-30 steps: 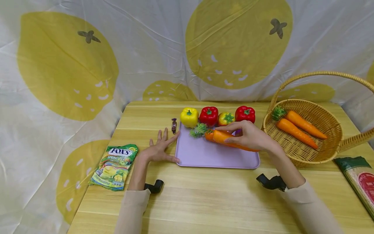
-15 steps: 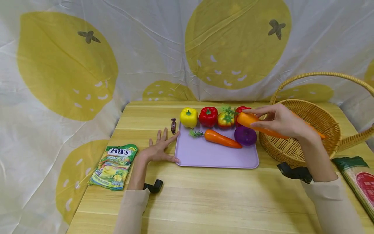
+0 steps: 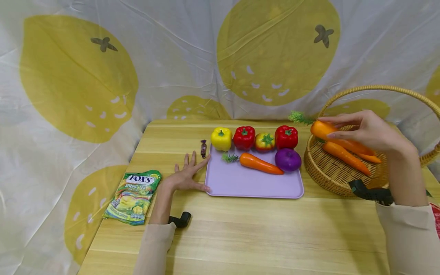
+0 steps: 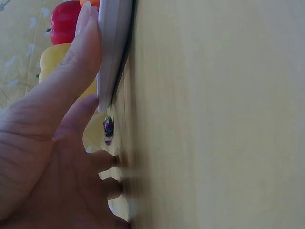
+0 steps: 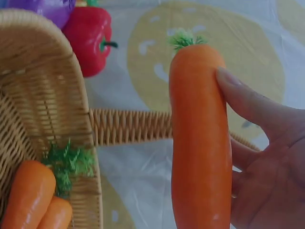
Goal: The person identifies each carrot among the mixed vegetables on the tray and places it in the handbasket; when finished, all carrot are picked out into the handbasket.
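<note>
Right of frame: carrot (image 5: pixel 201 138), gripped by right hand (image 3: pixel 374 131), has shifted from over tray (image 3: pixel 254 186) to over basket (image 3: pixel 312 165); carry looks nearly done. Left hand (image 3: pixel 185 178), fingers spread, touches tray's left edge.

The handle (image 3: pixel 381 88) obstructs above the basket (image 3: pixel 319 177), whose near side gives access.

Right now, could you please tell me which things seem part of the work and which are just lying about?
Apparently in use: held carrot, wicker basket, two carrots inside it, lilac tray, carrot on it.
Apparently lying about: wrapped candy, FOX'S bag, package at right edge.
</note>
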A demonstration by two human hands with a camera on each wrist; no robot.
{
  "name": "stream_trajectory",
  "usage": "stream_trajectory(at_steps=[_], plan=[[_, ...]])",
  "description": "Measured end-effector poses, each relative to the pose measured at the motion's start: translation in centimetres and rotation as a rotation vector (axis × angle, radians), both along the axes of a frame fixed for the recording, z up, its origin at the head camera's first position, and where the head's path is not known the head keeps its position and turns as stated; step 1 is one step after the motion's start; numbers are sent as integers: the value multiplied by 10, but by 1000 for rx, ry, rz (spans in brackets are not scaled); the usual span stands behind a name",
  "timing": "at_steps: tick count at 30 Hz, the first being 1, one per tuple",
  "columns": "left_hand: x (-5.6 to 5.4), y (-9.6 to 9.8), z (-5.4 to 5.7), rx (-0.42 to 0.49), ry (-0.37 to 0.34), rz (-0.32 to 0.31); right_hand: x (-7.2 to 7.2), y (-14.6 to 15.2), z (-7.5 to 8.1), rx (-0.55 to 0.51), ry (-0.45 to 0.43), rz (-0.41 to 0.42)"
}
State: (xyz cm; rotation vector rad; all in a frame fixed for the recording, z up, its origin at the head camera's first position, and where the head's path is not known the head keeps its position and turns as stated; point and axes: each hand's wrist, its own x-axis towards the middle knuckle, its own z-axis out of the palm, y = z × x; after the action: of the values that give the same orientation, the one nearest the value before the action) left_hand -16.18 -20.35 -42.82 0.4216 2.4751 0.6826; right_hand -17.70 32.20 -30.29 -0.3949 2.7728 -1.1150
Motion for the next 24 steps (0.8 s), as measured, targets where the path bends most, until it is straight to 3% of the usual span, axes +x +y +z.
stream_trajectory(at_steps=[9, 16, 24], plan=[[0, -1, 0, 4, -2, 1, -8, 42, -8, 38, 6, 0], [1, -1, 0, 3, -2, 4, -15, 67, -24, -4, -93, -39], [1, 0, 0, 3, -6, 6, -20, 88, -34, 150, -193, -91]])
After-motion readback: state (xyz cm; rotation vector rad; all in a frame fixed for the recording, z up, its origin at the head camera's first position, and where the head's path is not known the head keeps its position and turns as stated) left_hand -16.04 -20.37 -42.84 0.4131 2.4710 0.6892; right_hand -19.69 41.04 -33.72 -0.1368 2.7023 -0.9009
